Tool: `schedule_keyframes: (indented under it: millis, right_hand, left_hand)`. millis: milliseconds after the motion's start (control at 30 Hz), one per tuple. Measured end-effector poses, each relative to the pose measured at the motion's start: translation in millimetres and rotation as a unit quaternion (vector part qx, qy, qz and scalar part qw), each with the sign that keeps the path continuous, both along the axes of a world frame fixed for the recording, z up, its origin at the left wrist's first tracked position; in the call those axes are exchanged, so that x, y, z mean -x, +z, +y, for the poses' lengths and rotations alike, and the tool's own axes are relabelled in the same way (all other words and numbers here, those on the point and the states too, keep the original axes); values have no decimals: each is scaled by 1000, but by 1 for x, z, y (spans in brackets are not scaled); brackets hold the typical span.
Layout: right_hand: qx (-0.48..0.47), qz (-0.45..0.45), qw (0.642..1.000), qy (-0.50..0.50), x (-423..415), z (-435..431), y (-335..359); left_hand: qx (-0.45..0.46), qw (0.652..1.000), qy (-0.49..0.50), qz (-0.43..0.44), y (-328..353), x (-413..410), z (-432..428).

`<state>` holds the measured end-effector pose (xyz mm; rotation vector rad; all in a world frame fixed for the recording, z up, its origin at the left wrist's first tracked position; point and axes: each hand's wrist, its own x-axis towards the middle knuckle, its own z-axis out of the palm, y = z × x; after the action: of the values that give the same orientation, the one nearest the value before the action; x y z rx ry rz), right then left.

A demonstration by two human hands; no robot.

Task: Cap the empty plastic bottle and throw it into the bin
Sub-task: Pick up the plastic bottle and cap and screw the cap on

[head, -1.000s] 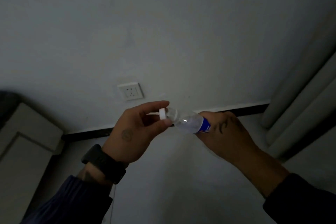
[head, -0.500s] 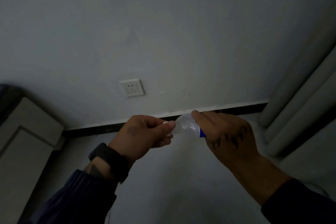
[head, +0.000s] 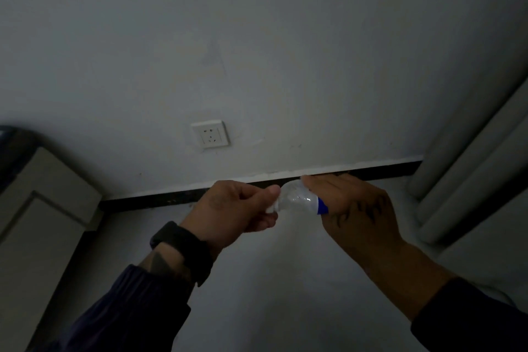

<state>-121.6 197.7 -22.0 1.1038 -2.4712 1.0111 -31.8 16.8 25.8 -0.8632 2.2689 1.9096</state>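
One wall point(head: 257, 51) carries one socket point(head: 210, 134). Two hands meet before it: the right hand point(head: 354, 208) is closed around one plastic bottle point(head: 300, 199), held sideways, and the left hand point(head: 237, 208) pinches one white cap point(head: 271, 208) at its mouth.

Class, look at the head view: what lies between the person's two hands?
The clear plastic bottle, held by both left hand and right hand, spans that gap.

The pale floor point(head: 257, 280) fills the lower middle of the frame, dim and grey. A light cabinet point(head: 37, 226) stands on it at the lower left, and a dark skirting strip point(head: 160, 200) borders it along the wall.
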Motion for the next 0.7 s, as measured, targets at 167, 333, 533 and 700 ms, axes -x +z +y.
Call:
schedule_keyframes:
  millis: [167,333,533,700]
  right_hand:
    - [-118,-202,972,23,20,-12,-19]
    - [-74,-150,985,50,20,-4,17]
    - [14,-241,961,135,18,-4,88]
    - [74,-247,960,104,11,-6,228]
  left_hand:
    - [228,965,-92,86,1,-2,-1]
    - [453,853,-174,192,20,-2,-8]
    - [475,821,-183,258,99,3,-10]
    - [488,801,-136,317,224,3,-15]
